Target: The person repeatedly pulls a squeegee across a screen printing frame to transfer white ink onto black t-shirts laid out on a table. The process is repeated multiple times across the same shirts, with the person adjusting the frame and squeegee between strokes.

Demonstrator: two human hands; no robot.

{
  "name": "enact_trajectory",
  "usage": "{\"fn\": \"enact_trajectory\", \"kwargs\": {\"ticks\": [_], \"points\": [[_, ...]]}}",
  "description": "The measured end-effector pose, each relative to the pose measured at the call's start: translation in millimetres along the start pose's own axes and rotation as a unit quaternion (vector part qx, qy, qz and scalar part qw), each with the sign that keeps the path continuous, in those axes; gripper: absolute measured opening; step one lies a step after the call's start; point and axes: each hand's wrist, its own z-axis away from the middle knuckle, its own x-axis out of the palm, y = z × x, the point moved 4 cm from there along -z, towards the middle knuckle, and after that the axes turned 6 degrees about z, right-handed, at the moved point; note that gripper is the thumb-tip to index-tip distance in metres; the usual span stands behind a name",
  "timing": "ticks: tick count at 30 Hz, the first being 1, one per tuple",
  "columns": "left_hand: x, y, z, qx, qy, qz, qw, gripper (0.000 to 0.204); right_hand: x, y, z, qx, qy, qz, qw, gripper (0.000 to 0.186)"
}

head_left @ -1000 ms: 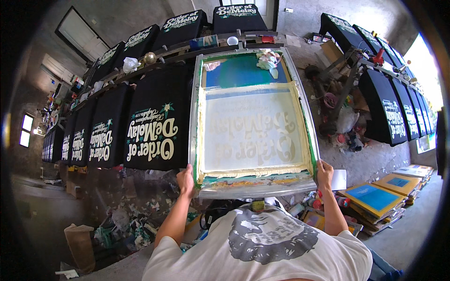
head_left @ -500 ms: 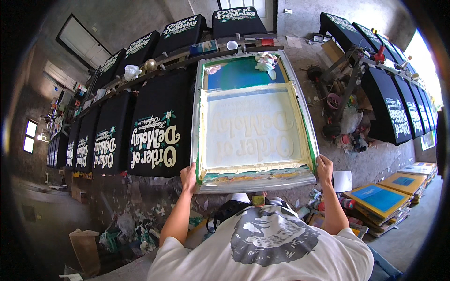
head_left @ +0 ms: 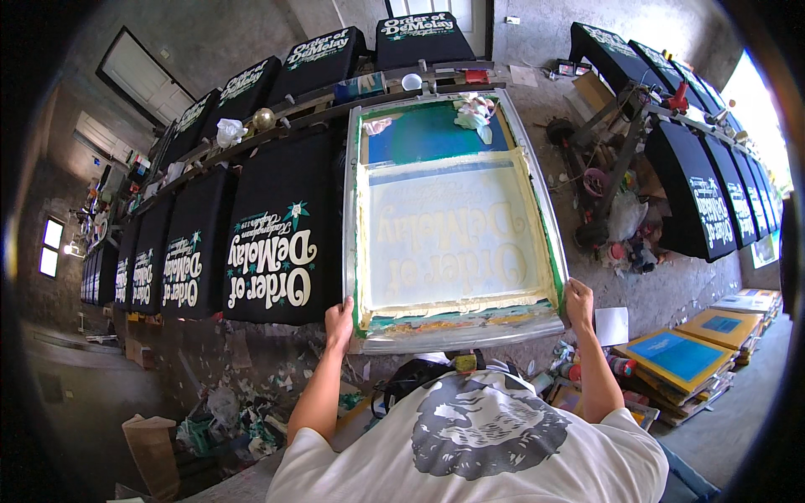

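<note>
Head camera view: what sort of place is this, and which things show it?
Probably a screen-printing workshop: the left hand and right hand hold a framed screen with faint lettering, black cloths with pale prints stand in rows, and yellow-edged panels are stacked.

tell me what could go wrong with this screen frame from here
The left hand and right hand hold the screen frame by its near end, so the far end might swing off line. The crumpled wad at its far right corner could slide if the frame tilts. The printed black shirt lies close along the frame's left side, so a sideways knock might smudge it.
</note>
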Motion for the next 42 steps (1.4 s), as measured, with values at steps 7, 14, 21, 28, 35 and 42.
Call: {"fn": "enact_trajectory", "kwargs": {"ticks": [7, 14, 21, 28, 35, 42], "points": [[-2.6, -30.6, -13.6, 0.015, 0.002, -0.037, 0.999, 0.057, 5.1, -13.0, 1.8, 0.000, -0.006, -0.020, 1.000, 0.026], [4.3, 7.3, 1.6, 0.029, -0.021, -0.041, 0.999, 0.058, -7.9, -11.5, -14.1, -0.013, -0.057, 0.125, 0.990, 0.028], [-28.0, 36.4, 53.7, 0.285, -0.044, 0.005, 0.958, 0.040, -25.3, -108.2, 34.8, -0.228, -0.145, 0.056, 0.961, 0.040], [9.5, 94.8, 126.1, 0.459, -0.175, -0.277, 0.826, 0.049, -16.1, -151.0, 93.9, -0.421, -0.187, 0.313, 0.831, 0.056], [35.2, 79.4, 83.0, 0.499, -0.032, -0.246, 0.830, 0.029, 25.8, -124.1, 62.4, -0.455, -0.036, 0.278, 0.846, 0.052], [81.7, 132.2, -56.5, 0.555, 0.020, -0.246, 0.794, 0.027, 79.0, -175.7, -76.3, -0.487, 0.017, 0.267, 0.831, 0.033]]}}
